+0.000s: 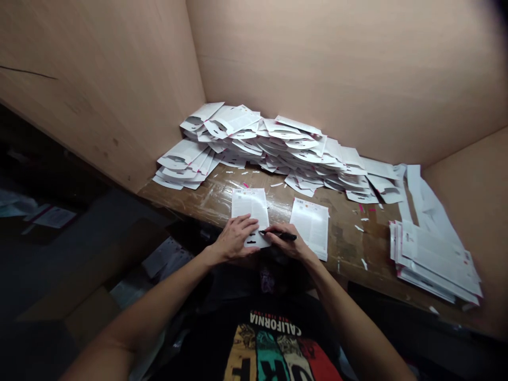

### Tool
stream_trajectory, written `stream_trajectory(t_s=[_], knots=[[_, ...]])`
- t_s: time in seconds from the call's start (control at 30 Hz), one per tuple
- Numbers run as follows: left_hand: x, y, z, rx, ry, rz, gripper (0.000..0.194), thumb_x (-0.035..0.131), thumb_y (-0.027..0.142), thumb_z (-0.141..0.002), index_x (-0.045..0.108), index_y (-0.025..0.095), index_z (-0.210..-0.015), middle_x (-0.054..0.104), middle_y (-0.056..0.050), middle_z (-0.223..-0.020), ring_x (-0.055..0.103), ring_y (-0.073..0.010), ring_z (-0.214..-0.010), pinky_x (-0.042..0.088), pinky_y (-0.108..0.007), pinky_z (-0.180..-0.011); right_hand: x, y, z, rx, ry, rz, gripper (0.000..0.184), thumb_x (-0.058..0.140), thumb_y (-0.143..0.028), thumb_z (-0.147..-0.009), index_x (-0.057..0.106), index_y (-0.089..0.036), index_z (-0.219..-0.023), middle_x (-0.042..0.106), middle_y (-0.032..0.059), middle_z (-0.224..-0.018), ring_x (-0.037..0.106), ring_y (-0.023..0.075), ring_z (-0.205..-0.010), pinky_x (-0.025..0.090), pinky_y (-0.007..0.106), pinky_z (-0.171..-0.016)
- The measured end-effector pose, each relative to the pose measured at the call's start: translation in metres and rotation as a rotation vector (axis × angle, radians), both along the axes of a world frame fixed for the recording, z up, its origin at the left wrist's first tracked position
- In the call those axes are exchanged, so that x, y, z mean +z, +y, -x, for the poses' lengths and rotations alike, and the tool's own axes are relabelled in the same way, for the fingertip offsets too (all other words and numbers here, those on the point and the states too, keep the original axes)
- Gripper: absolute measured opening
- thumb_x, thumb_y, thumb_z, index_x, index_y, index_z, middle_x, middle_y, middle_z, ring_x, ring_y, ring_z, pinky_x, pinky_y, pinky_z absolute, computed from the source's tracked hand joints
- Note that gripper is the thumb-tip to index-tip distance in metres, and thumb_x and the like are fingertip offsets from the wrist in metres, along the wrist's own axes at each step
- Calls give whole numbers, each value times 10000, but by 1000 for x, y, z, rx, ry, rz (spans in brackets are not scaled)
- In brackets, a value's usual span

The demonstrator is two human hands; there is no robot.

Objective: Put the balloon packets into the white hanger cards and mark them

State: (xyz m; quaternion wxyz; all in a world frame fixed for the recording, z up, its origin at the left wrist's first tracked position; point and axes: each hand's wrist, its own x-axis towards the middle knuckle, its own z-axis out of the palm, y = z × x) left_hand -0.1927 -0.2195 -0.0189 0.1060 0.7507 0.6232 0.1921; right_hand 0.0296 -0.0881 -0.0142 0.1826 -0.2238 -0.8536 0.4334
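A white printed packet (250, 203) with hang-hole slots lies at the table's front edge. My left hand (238, 235) rests on it with fingers stretched out, pressing its lower part. My right hand (288, 241) is closed around a black pen-like tool (283, 234). The tool's tip meets the packet near its slots; whether it is a pen or a knife I cannot tell. Just right of this packet lies a second white packet (310, 225), partly behind my right hand.
Many white packets (278, 143) are heaped along the back board (341, 69). A neat stack (436, 259) of packets stands at the right, beside white strips (428, 201). Small white and pink scraps litter the brown tabletop (345, 238). An open cardboard box (89, 312) sits below left.
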Motion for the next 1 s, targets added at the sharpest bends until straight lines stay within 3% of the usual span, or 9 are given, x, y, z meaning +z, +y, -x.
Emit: stream_trajectory(t_s=[0.1,0.17,0.23,0.37,0.57,0.7,0.83,0.9,1.0], knots=[[0,1,0,1,-6,9,754,827,564,-815,593,274,-1471,601,-86,-1533,460,-344,-1494,414,-515,-1189,1,0,1,52,44,96,253,625,-406,-1006,783,-254,-1131,806,57,-1067,741,238,-950,569,367,-855],[-2,1,-1,13,-15,19,818,833,580,-804,552,264,-1504,591,-103,-1544,456,-347,-1498,431,-517,-1172,1,0,2,9,97,111,296,567,-402,-1038,746,-243,-1213,783,75,-1123,734,235,-979,571,366,-869],[-4,1,-3,39,-33,21,915,849,597,-783,490,239,-1545,587,-130,-1544,460,-354,-1496,437,-525,-1163,0,-1,6,-74,93,-21,314,493,-366,-1067,725,-219,-1219,746,101,-1099,704,237,-974,551,367,-871],[-8,2,-7,86,-69,-6,1084,907,557,-724,375,196,-1597,565,-177,-1555,484,-372,-1475,436,-537,-1156,-1,-7,17,-126,-159,-423,272,473,-302,-1064,716,-183,-1096,653,112,-990,619,262,-964,463,378,-888],[-11,1,-10,97,-82,-22,1130,898,539,-732,300,197,-1627,520,-192,-1590,471,-367,-1491,429,-534,-1166,-6,-20,36,-118,-411,-635,226,460,-275,-1083,661,-176,-1050,634,119,-1001,570,276,-969,370,401,-913],[-9,-2,-8,77,-76,-2,1162,880,591,-735,276,188,-1642,482,-202,-1618,428,-369,-1524,399,-535,-1198,10,-34,20,21,-365,-564,245,415,-247,-1086,643,-161,-1054,636,138,-1016,569,278,-945,374,422,-918],[-8,-4,-4,12,-67,13,1206,895,563,-730,232,177,-1661,425,-217,-1655,393,-365,-1551,364,-522,-1231,35,-39,-16,346,-167,-181,192,480,-337,-1098,633,-225,-1066,664,64,-1016,594,223,-913,428,334,-852],[-10,-4,-3,-2,-60,10,1235,916,525,-718,209,172,-1667,410,-226,-1662,390,-363,-1554,359,-517,-1236,37,-34,-21,267,-133,-161,177,537,-366,-1079,645,-231,-1119,664,67,-1049,599,224,-926,432,328,-842],[-12,-3,-5,21,-43,6,1260,935,486,-701,194,173,-1670,401,-228,-1667,394,-363,-1552,367,-517,-1232,24,-22,-5,-37,-199,-384,191,513,-293,-1073,673,-200,-1115,654,96,-1042,597,245,-944,391,367,-883]])
